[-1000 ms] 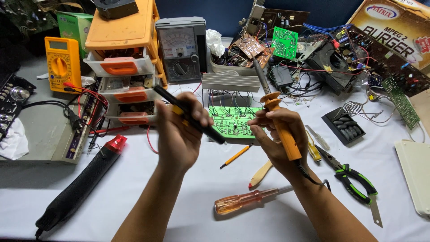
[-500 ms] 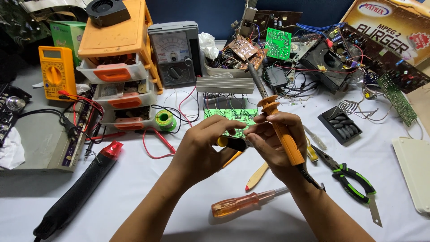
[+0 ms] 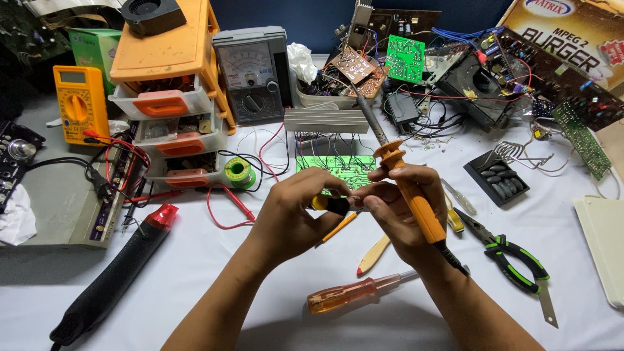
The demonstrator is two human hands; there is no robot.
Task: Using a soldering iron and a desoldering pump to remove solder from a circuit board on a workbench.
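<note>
On the left of the bench (image 3: 214,260) lay a black heat gun (image 3: 117,276) with a red tip, and behind it stood a yellow meter (image 3: 77,104) and an orange drawer box (image 3: 169,97). The left hand (image 3: 292,218) was clenched around a small black and yellow tool (image 3: 330,205), above a green circuit board (image 3: 338,170). The right hand (image 3: 406,211) grasped an orange soldering iron (image 3: 409,195), its metal tip pointing up and away. An orange screwdriver (image 3: 354,294) lay just under the hands. Green pliers (image 3: 510,255) lay on the right.
</note>
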